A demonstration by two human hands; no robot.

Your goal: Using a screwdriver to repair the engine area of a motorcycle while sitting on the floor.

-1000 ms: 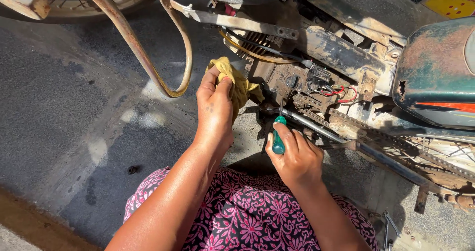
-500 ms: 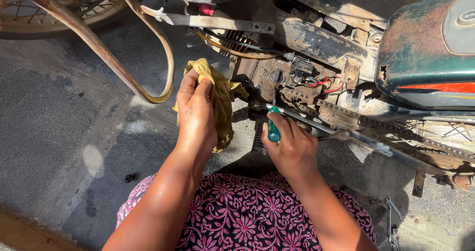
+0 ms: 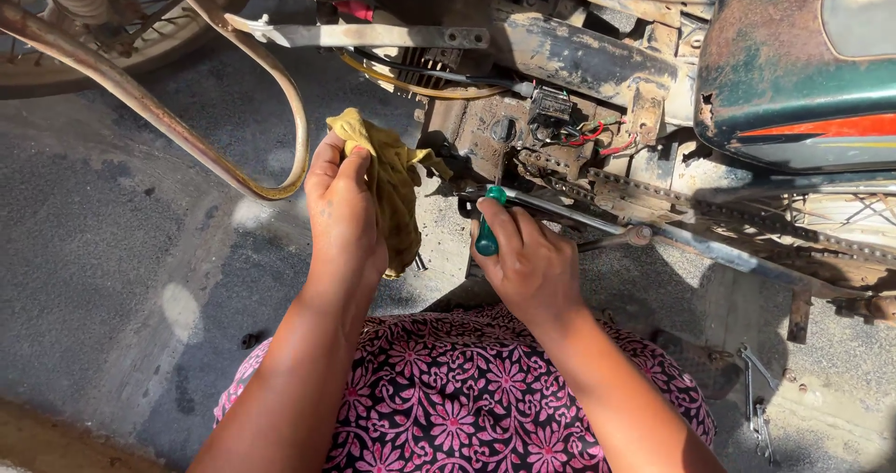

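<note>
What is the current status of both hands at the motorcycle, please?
Left hand gripping yellow rag, off the engine. Right hand closed on green-handled screwdriver, tip at the engine block. Drive chain close alongside.

Bare pavement (image 3: 112, 249) at nine o'clock lay open to me; the engine frame (image 3: 560, 90) blocked twelve o'clock.

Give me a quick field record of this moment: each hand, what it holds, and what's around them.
left hand: grips a yellow rag, held just off the engine block
right hand: closed around a green-handled screwdriver, tip hidden near the engine
engine block: dirty, with red wires exposed
fuel tank: green, rusted, upper right
drive chain: runs rightward
bent frame tube: rusty, left of the rag
ground: grey concrete; wrench lying lower right
</note>
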